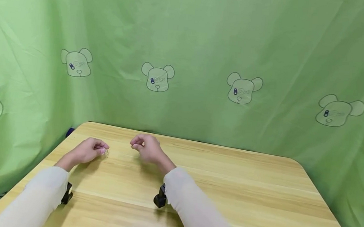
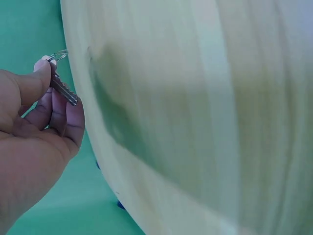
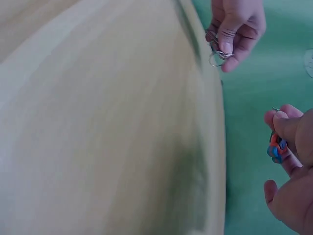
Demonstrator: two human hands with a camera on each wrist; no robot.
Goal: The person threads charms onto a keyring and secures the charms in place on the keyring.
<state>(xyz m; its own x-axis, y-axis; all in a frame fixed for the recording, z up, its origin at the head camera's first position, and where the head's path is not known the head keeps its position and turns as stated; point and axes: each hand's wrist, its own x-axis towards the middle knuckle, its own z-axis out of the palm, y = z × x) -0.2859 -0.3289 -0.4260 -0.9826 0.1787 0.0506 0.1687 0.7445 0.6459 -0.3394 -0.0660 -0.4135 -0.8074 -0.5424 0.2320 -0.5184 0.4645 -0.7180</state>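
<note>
My left hand (image 1: pixel 86 150) is above the left part of the table, pinching metal keys (image 2: pixel 64 92) between thumb and fingers. A thin wire ring (image 2: pixel 59 55) loops through the key heads and sticks out past the thumb tip. To its right, my right hand (image 1: pixel 148 149) is also raised over the table, a short gap away. In the right wrist view, its thumb and index finger pinch a small orange and blue trinket (image 3: pixel 277 147) with a bit of metal at its top. The fingers hide part of the trinket, so its exact shape cannot be told.
The wood-grain table (image 1: pixel 243 189) has rounded far corners. A green curtain (image 1: pixel 204 33) printed with bear heads hangs behind it and at both sides. Black wrist devices (image 1: pixel 160 196) hang under both pale sleeves (image 1: pixel 197 207).
</note>
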